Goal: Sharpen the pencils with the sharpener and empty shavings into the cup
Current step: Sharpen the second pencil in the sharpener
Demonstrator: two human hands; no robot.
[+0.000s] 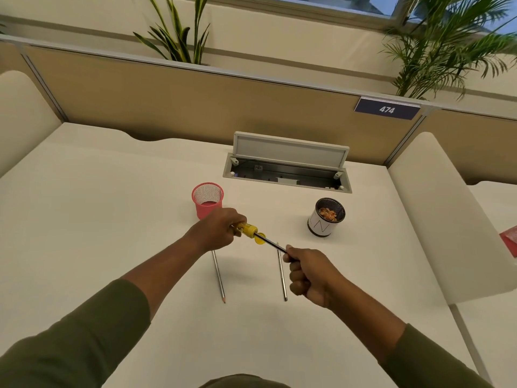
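So from the head cam, everything sat on a smooth matte white worktop (98, 205). The left hand (221, 229) was wrapped around a see-through yellow plastic sharpener (247, 230), fingers curled tight round it, held up just above the middle of the worktop. A thin dark pencil (272, 244) was stuck into the sharpener's round mouth, and the right hand (306, 273) had its fingers closed round the pencil's other end, thumb and forefinger pinching the shaft.

Two more pencils lay flat on the worktop toward its near edge: one under the left wrist (218, 278) with its sharpened tip pointing at the near edge, another beside the right hand (282, 278), glossy and dark-striped.

The cup (326, 218) was a short cylinder with black mesh inside and a white paper wrap, and it stood right of centre with curly orange-brown shavings (328, 213) in it. A pink wire-mesh pot (207, 200) stood just behind the left hand. Near the far edge, a grey metal cable hatch (288, 166) was flipped open.
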